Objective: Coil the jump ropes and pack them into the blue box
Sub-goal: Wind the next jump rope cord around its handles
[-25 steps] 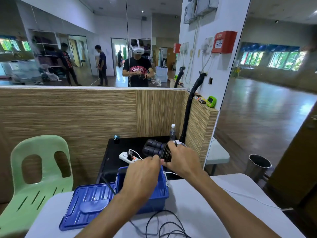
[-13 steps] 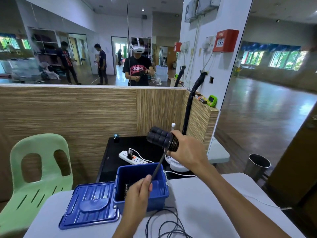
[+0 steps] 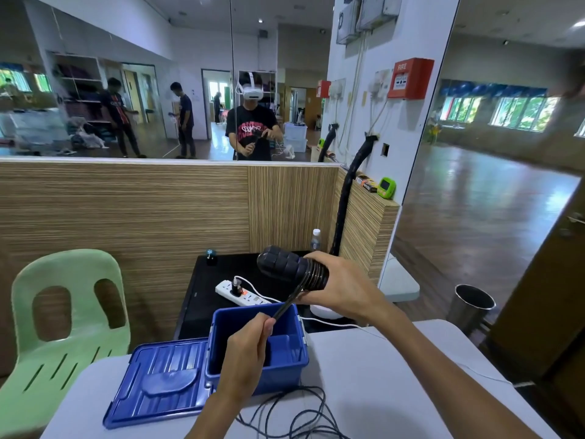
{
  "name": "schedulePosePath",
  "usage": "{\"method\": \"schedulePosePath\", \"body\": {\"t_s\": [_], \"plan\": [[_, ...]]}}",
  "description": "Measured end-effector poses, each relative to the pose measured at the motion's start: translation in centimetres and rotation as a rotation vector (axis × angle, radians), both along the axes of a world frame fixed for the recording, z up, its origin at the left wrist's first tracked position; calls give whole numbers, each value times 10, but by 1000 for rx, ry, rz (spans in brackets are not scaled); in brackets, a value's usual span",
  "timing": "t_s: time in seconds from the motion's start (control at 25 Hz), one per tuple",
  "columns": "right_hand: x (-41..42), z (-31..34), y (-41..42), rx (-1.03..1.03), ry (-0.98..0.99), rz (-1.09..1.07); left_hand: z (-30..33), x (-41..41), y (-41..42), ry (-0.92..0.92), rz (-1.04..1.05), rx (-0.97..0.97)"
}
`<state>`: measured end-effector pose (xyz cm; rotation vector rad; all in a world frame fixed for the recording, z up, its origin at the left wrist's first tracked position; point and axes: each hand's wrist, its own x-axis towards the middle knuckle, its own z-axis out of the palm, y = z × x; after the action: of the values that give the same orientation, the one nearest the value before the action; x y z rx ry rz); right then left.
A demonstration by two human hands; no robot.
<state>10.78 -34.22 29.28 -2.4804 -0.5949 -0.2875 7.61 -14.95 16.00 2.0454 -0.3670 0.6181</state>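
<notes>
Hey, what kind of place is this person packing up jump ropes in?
Probably a dance or exercise studio. A wall mirror runs above the wood-grain partition, a wide polished wooden floor stretches off to the right, and the hands are winding a jump rope over a blue box.

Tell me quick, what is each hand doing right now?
Left hand: closed, pinching the black rope.
Right hand: closed, gripping the jump rope handles with rope wound round them.
</notes>
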Motion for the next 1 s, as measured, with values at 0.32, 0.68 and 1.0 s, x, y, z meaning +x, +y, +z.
{"method": "schedulePosePath", "body": {"t_s": [0.32, 0.68, 1.0], "plan": [[-12, -7, 4, -63, 10, 64, -2, 11, 14, 12, -18, 267], [-28, -17, 0, -229, -93, 341, 65, 47, 45, 163, -426, 439], [-40, -63, -4, -605, -266, 284, 125, 40, 19, 317, -465, 995]]}}
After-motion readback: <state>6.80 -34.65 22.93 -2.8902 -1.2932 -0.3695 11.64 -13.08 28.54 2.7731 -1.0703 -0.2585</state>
